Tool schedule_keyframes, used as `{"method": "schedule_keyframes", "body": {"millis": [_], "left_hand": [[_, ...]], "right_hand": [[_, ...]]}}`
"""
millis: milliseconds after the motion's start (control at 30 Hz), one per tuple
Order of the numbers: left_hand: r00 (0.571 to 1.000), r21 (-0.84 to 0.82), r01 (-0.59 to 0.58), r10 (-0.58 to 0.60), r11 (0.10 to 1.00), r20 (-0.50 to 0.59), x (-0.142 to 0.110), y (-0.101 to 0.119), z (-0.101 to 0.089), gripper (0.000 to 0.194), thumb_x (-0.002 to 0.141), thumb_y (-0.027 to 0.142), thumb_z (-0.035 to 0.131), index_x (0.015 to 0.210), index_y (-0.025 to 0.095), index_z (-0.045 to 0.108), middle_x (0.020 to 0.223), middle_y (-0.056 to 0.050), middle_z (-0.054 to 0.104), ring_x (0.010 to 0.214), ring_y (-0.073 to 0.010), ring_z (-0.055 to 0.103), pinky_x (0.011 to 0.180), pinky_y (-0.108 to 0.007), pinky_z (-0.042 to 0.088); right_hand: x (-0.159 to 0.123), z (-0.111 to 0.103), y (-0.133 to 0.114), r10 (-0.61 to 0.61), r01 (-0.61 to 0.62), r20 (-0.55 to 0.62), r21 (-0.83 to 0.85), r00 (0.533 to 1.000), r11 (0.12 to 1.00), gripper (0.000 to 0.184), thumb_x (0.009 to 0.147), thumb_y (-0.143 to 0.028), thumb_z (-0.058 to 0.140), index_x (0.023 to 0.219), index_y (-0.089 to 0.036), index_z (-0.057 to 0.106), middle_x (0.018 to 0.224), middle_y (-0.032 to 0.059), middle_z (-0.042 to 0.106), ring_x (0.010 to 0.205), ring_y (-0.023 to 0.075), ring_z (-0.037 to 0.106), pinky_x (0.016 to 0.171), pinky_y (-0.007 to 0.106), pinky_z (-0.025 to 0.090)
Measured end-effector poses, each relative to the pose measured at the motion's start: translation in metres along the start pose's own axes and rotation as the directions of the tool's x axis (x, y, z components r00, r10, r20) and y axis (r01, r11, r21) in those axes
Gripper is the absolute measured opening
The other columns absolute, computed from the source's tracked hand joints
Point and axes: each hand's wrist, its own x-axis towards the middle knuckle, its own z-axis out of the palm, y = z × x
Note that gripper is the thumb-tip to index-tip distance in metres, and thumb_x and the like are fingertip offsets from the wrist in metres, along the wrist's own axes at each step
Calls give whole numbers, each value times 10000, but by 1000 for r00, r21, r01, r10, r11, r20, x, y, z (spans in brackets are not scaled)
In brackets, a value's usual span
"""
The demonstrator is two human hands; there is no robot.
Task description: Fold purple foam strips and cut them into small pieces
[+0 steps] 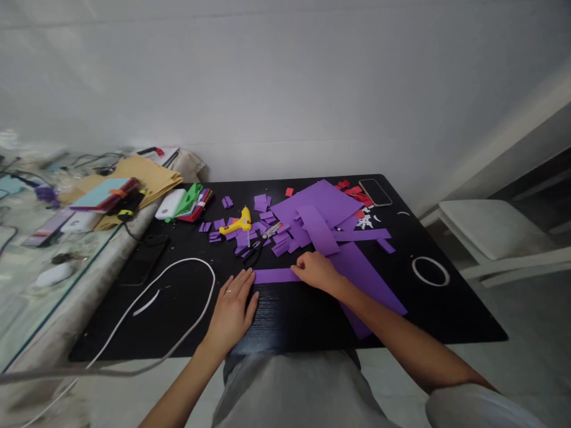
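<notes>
**Purple strip held flat at both ends**

My left hand (232,312) lies palm down at the left end of the purple strip (274,276), its grip open — fingers flat, thumb held apart. My right hand (316,271) has its fingers curled, the grip pinching the strip's right end between thumb and forefinger. The strip runs left to right across the near middle of the black desk (285,315).

Beyond it lie small purple pieces (260,203), a yellow glue gun (238,222), scissors (271,230) and dark-handled pliers (253,254). Large purple sheets (319,199) overlap to the far right, with red pieces (357,191) and a phone (375,192) beside them; another purple sheet (372,285) lies partly under my right forearm. A white ring (430,271) sits at the right — a white cable (213,279) loops on the left.
</notes>
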Motion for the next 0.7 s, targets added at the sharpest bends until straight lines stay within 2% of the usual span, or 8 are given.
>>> {"method": "schedule_keyframes", "body": {"millis": [233, 433, 700], "left_hand": [[1000, -4, 3, -3, 1000, 5, 0, 0, 1, 460, 1010, 318, 459, 1443, 172, 513, 1473, -144, 562, 1374, -297, 525, 1152, -547, 405], [1000, -3, 10, -10, 1000, 16, 0, 1, 1, 454, 1010, 314, 464, 1433, 156, 511, 1475, -135, 563, 1382, -280, 513, 1164, -524, 391], [1000, -52, 16, -15, 999, 9, -1, -4, -1, 450, 1001, 317, 491, 1425, 169, 505, 1464, -133, 567, 1373, -296, 512, 1150, -527, 403]], "right_hand": [[-11, -23, 22, 128, -135, 99, 74, 987, 988, 317, 917, -346, 584, 687, -185, 732, 676, 56, 732, 651, 173, 674, 595, 257, 399], [-17, -31, 37, 132, -144, 119, 97, 984, 985, 323, 905, -314, 596, 646, -161, 715, 608, 55, 699, 608, 164, 649, 578, 255, 375], [-20, -32, 45, 124, -131, 71, 105, 990, 986, 353, 898, -300, 584, 582, -162, 663, 570, 50, 663, 559, 163, 601, 561, 268, 345]]}}
